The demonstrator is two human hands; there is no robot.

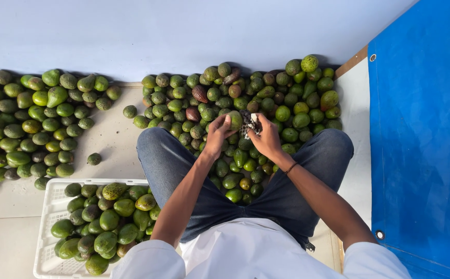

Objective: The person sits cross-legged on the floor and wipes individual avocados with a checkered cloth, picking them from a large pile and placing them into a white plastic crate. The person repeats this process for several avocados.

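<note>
I sit on the floor in blue jeans with my legs spread around a large heap of green avocados (pixel 245 98). My left hand (pixel 218 133) holds one green avocado (pixel 235 120) above the heap. My right hand (pixel 267 136) grips a patterned black-and-white cloth (pixel 251 124) pressed against that avocado. A thin dark band circles my right wrist. Several avocados in the heap are brown or reddish.
A white plastic crate (pixel 49 217) with several avocados stands by my left knee. A second avocado pile (pixel 28 124) lies on the left along the pale wall. A blue tarp (pixel 426 134) covers the right side. One loose avocado (pixel 94 158) lies on the floor.
</note>
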